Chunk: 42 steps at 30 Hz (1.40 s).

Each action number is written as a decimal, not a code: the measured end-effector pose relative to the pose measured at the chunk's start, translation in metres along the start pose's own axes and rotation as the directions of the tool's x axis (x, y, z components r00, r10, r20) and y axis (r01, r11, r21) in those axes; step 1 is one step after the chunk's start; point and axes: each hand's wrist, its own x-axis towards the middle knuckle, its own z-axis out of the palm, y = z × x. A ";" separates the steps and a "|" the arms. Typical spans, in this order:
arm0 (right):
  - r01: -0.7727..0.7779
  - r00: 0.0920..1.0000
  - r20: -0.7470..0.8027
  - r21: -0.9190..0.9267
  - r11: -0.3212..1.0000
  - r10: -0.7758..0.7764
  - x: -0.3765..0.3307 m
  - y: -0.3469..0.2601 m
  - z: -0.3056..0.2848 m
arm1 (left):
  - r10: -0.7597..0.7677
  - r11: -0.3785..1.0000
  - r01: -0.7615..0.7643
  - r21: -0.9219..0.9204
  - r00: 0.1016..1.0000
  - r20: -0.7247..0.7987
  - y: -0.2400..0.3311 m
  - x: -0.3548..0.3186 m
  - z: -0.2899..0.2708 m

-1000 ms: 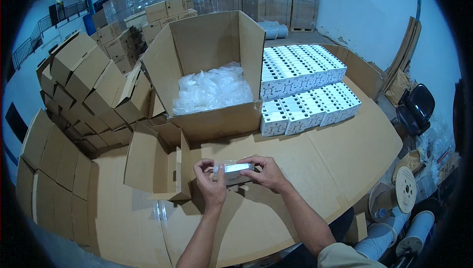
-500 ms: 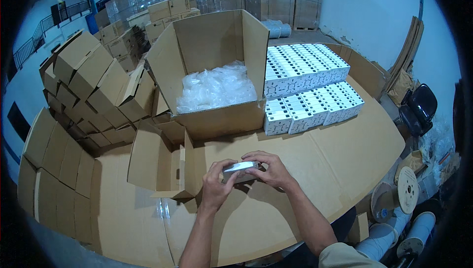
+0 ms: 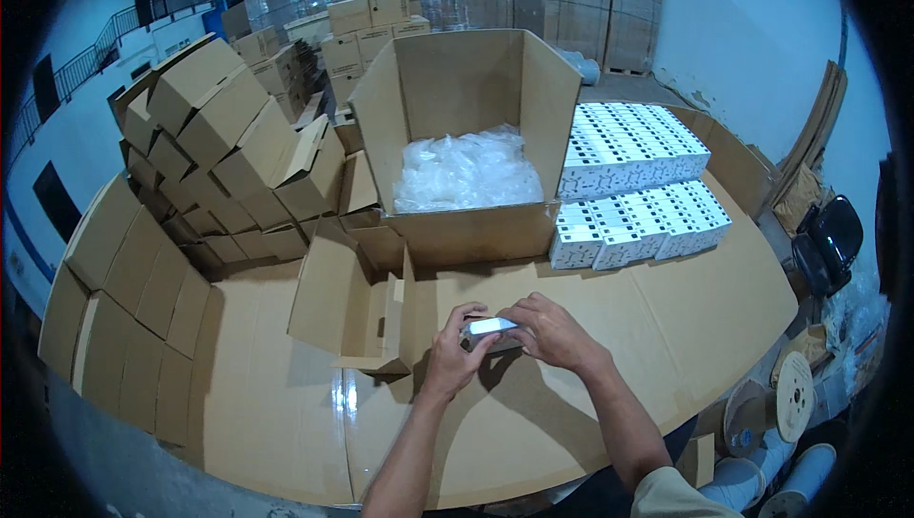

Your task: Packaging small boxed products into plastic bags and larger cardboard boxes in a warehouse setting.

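A small flat box (image 3: 489, 327) with a shiny pale top is held just above the cardboard-covered table. My left hand (image 3: 453, 358) grips its left side, thumb in front and fingers behind. At the box's right end, the fingers of my right hand (image 3: 557, 331) are closed and bent over the edge, partly hiding it. To the left of my hands stands an open empty brown carton (image 3: 395, 366) with its flaps spread. Behind them is a large open carton (image 3: 476, 235) containing clear plastic bags (image 3: 466, 172).
Rows of white patterned boxes (image 3: 636, 221) are stacked at the back right. Many brown cartons (image 3: 233, 161) lean in a pile on the left, with more standing upright (image 3: 133, 318) at the near left. Cable spools (image 3: 790, 394) and a black chair (image 3: 830, 244) are beyond the table's right edge.
The whole view has swung left, so everything appears farther right. My right fingers have shifted from across the box's top to its right end; my left hand keeps its grip.
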 end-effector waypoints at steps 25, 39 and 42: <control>0.164 0.952 -0.273 0.089 0.982 -0.135 0.184 -0.048 0.070 | 0.167 0.869 -0.171 0.464 0.985 0.051 -0.032 -0.082 -0.027; 0.132 0.941 -0.259 -0.313 0.941 -0.218 0.200 -0.042 0.100 | 0.112 0.865 -0.128 0.484 0.992 0.062 -0.030 -0.082 -0.026; 0.144 0.936 -0.257 -0.339 0.930 -0.239 0.202 -0.042 0.102 | 0.091 0.880 -0.110 0.462 0.994 0.064 -0.027 -0.082 -0.026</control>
